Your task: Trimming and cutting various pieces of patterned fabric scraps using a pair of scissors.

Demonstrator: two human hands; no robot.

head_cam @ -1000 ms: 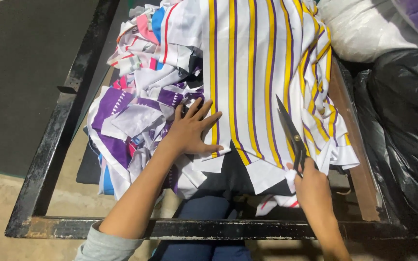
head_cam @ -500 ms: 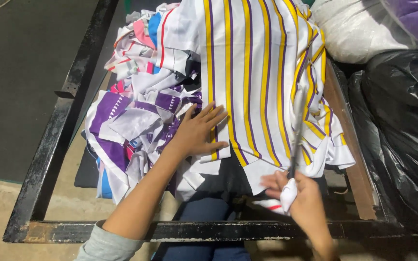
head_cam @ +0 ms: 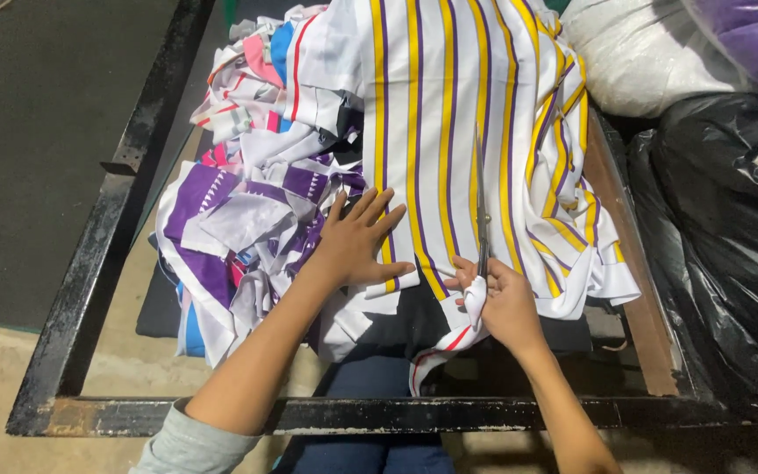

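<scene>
A white cloth with yellow and purple stripes (head_cam: 449,114) lies spread over a pile of fabric scraps. My left hand (head_cam: 357,241) presses flat on its near edge, fingers apart. My right hand (head_cam: 502,303) grips a pair of scissors (head_cam: 482,206), the handles wrapped in white cloth, and the long blades point away from me along a stripe of the cloth.
Purple, white, pink and blue fabric scraps (head_cam: 247,219) are heaped at the left. A black metal frame (head_cam: 98,263) borders the work area. A black plastic bag (head_cam: 730,246) sits at the right, a white sack (head_cam: 633,53) behind it. My legs show below the frame.
My right hand with the scissors has moved left from the cloth's right edge to its near middle, blades now lying over the striped cloth. My left hand stayed pressed on the cloth.
</scene>
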